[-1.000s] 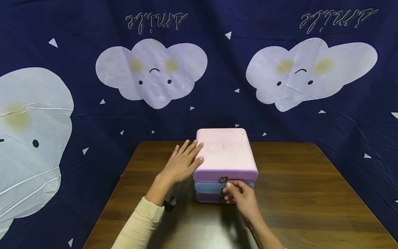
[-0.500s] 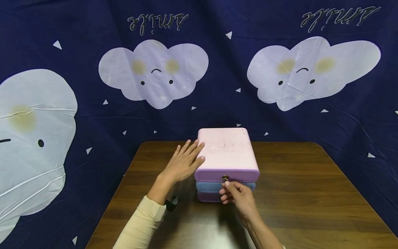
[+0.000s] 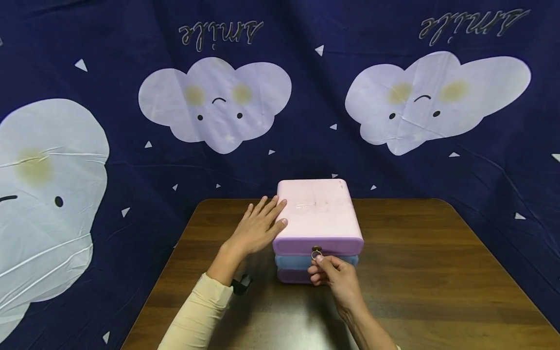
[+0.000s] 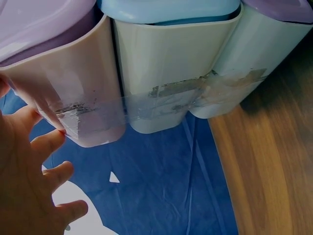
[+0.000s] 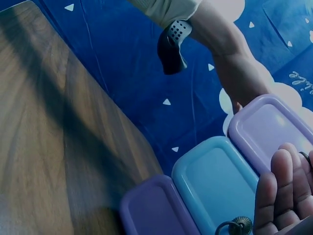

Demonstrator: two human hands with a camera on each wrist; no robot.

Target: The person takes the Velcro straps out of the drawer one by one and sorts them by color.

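Metal ring [image 3: 312, 255] — in right grip [image 3: 339, 278]

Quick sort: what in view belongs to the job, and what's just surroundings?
Job:
pink casing, left hand resting against its left edge
purple top drawer
ring pull, pinched by the right hand

Surroundings:
blue drawer and lower purple drawer, stacked beneath
wooden table
cloud-print cloth behind
black wrist device

Head view: forward-down; wrists': close; all show drawers [image 3: 318, 226].
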